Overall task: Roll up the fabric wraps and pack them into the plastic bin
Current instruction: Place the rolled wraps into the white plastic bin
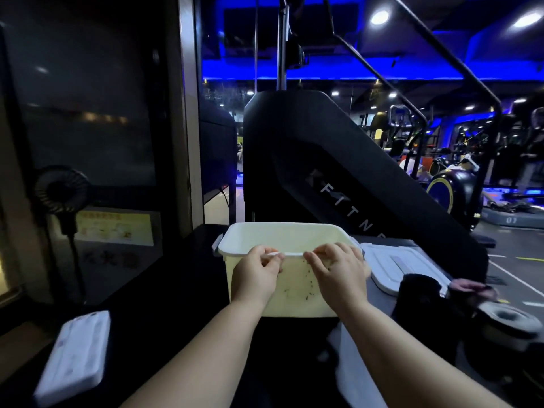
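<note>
Both forearms reach forward; the left hand (257,269) and right hand (338,266) curl their fingers over the near rim of the bin (282,240), which stands upright, mouth up, on the dark table (164,290), its long axis running left to right

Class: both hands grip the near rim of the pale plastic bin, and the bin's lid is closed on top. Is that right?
Not quite. The head view shows the plastic bin open, with no lid on it; a white lid lies beside it on the right. The left hand and right hand do grip its near rim.
</note>
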